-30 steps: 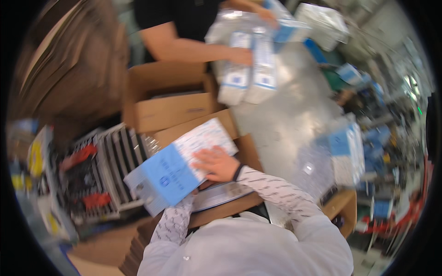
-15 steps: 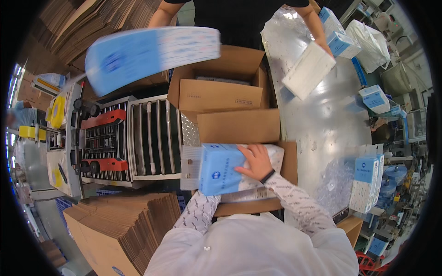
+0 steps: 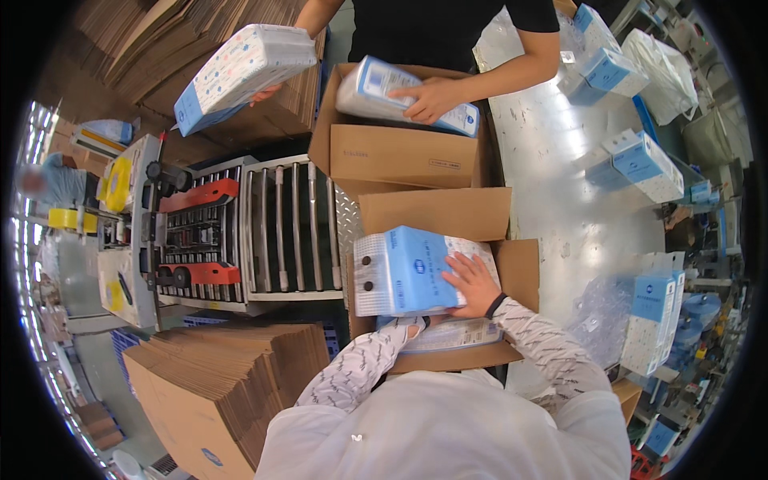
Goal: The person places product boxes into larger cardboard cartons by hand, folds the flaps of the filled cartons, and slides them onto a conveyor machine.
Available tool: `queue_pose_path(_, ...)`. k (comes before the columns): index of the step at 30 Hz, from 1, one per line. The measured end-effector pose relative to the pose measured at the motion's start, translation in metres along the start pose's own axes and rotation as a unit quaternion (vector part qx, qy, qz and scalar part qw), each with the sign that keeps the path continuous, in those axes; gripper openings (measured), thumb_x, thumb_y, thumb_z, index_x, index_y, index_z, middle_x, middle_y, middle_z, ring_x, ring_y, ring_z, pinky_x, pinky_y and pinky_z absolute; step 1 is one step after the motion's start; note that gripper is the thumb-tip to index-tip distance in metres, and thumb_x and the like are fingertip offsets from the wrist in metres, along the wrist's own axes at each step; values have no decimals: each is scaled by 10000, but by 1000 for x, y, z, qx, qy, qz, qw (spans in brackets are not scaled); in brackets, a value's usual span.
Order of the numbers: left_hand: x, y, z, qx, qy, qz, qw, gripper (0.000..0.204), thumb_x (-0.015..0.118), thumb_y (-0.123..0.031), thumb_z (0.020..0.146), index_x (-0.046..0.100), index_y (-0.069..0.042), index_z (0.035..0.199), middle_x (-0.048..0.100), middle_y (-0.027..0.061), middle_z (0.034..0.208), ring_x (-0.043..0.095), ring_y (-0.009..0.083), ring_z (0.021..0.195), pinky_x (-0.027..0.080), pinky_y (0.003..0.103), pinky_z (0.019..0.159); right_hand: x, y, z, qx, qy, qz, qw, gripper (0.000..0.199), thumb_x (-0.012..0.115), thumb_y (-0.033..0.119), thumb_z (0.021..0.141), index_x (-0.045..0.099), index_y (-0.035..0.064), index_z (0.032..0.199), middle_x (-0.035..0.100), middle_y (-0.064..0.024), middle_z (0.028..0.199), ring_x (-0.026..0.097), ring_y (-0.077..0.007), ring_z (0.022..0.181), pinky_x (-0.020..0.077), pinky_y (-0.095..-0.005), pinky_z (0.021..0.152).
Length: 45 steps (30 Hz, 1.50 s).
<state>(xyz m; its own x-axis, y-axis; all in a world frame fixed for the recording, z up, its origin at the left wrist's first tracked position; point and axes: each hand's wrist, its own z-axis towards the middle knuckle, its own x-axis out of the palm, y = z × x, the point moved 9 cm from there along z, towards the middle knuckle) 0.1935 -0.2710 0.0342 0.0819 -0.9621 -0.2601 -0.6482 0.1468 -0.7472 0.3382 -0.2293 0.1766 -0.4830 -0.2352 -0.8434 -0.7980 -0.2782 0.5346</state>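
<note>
A blue-and-white plastic-wrapped pack (image 3: 420,268) is held over the near open cardboard box (image 3: 436,212), tilted so that its white end with two dark spots shows. My right hand (image 3: 474,284) grips it from above, fingers spread across its top and right part. My left hand (image 3: 416,324) reaches underneath; its fingers are hidden by the pack. Another wrapped pack (image 3: 452,336) lies inside the box below. Across from me, a person in black holds a similar pack (image 3: 240,76) in one hand and has the other on a pack (image 3: 408,96) in the far box (image 3: 404,156).
Flattened cartons (image 3: 216,376) stand at the lower left, with more cartons (image 3: 160,40) at the upper left. A roller conveyor (image 3: 292,228) with a red-railed tape machine (image 3: 200,236) adjoins on the left. The metal table (image 3: 552,176) on the right bears packs (image 3: 652,320) and clear plastic film (image 3: 600,320).
The pack between my hands has turned, exposing its white end. Across from me, the person has lowered a pack into the far box and tilted the other pack at the upper left.
</note>
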Motion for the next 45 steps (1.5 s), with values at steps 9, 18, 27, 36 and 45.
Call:
queue_pose_path(9,-98,-97,-81,22,-234,248,940,626,498,-468,893,412,-50,1352,394,212,1389,402,371,1261,333,469,1029,89,-41,-11,82,190,-115,972,821,692,490,725,319,257,1419,230,-84,1499,194,-318,1381,158,-683,1017)
queue_pose_path(18,-119,4,47,-254,-92,210,940,765,387,-614,862,271,-131,1444,289,198,1463,334,347,1319,246,427,1090,79,-79,16,169,314,-68,932,1172,750,605,518,211,186,1471,193,-148,1514,178,-356,1386,160,-620,1069)
queue_pose_path(27,-136,-27,41,-137,-174,171,960,517,528,-369,853,512,-51,1261,523,174,1271,466,327,1185,329,387,1009,62,-107,10,275,74,135,949,514,691,278,655,624,51,1111,555,-137,1208,505,-299,1142,356,-392,1018)
queue_pose_path(36,-92,2,54,-15,-164,334,928,691,504,-477,863,309,-134,1430,162,169,1514,157,340,1396,165,547,1091,77,-126,18,346,-21,-13,938,514,547,175,781,508,105,1290,514,-153,1267,419,-316,1245,289,-461,1066)
queue_pose_path(45,-23,158,49,-211,100,80,969,908,392,-715,827,298,-39,1426,159,177,1519,176,336,1394,158,375,1130,18,-40,63,61,235,131,961,463,594,246,805,564,51,1224,599,-163,1192,565,-288,1120,438,-400,943)
